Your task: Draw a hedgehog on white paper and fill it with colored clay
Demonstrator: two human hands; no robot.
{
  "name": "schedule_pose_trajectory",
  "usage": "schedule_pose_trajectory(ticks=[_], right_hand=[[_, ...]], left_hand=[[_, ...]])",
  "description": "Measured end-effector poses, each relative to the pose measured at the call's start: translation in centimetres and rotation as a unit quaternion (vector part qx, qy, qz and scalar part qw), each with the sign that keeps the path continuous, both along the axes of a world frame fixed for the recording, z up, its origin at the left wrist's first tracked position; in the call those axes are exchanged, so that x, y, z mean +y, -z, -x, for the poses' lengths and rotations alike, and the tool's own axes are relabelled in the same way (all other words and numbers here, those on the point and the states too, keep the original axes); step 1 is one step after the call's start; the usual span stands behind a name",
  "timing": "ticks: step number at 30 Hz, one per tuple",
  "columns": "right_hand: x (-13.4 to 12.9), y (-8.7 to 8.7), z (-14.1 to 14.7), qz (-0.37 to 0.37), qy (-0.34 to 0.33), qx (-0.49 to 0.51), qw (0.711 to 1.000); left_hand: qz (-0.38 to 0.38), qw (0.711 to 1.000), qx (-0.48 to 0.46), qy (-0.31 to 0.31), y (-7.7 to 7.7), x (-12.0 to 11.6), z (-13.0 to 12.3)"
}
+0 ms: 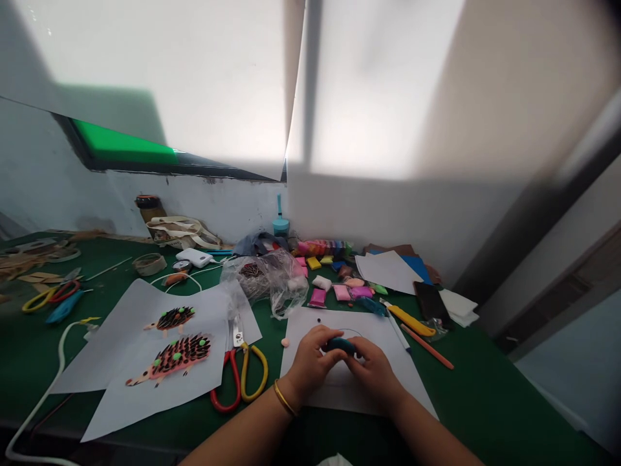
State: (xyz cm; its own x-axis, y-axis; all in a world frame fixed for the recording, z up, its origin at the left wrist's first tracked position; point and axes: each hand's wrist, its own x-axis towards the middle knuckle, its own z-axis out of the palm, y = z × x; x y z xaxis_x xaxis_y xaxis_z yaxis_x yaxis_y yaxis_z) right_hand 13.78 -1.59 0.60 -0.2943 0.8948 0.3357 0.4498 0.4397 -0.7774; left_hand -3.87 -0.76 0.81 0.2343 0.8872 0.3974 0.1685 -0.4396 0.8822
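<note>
Cloth bag [180, 230] by btl [151, 208] nr wall [216, 202]

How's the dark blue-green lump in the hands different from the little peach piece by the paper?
The dark blue-green lump looks bigger; the peach piece looks tiny. The lump is dark, the piece pale. The lump is held between the left hand and right hand; the piece lies loose by the white paper's left edge. Both look rounded.

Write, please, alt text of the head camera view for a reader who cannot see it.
A person's left hand and right hand hold a dark teal lump above a white sheet on a green table. To the left lie scissors and paper with two hedgehog-like figures; small coloured packets lie beyond.
</note>
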Motion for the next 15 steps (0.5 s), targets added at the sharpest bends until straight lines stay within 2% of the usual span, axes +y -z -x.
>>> schedule_pose_trajectory(ticks=[4,10,15], right_hand=[[0.0,-0.1,-0.4,0.012,0.024,0.022,0.999],[0.2,0.8,-0.5,0.02,0.05,0.04,0.998],[0.2,0.5,-0.6,0.016,0.029,0.05,0.998]], left_hand=[[0.009,1.0,-0.018,-0.016,0.5,0.2,-0.2],[0.015,0.999,-0.005,-0.036,0.7,0.4,-0.5],[0.006,1.0,0.013,-0.019,0.4,0.0,-0.6]])
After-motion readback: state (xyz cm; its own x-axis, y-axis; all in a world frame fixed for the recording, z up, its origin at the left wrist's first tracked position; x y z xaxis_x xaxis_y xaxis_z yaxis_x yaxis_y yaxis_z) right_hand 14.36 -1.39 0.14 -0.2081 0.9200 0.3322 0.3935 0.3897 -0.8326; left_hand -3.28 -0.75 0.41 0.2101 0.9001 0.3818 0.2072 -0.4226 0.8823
